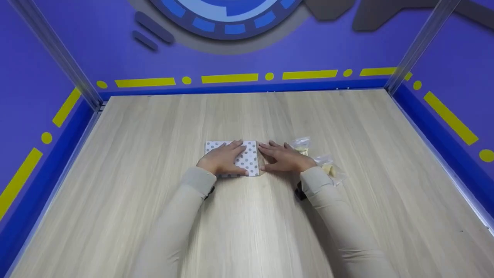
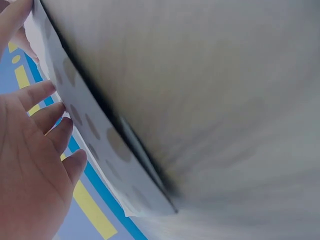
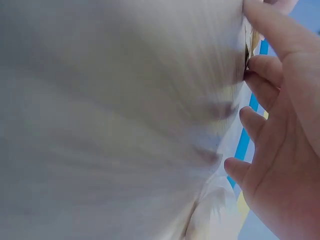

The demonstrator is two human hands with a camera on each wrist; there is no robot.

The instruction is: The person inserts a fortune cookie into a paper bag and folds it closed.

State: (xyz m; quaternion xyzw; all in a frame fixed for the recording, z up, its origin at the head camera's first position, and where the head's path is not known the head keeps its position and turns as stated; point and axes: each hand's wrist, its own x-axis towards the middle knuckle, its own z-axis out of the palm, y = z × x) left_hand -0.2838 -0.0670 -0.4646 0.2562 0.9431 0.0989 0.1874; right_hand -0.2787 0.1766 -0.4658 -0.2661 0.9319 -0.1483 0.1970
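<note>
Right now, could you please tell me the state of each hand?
Left hand: open, resting on the flat dotted piece.
Right hand: open, fingertips beside that piece's right edge; no grip visible.

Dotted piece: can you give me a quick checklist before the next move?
1. Left grip on the dotted piece: ok, it rests on top.
2. Right grip touching the piece: cannot tell; it is at the right edge, but contact is unclear.
3. Piece flat on the table: cannot tell; in the left wrist view, the dark line under its edge could be gap or shadow.
4. Piece's top fully in sight: not ok, the left grip covers part of it.
5. Bags off the piece: ok, the visible parts of the far bag and near bag lie to its right.
</note>
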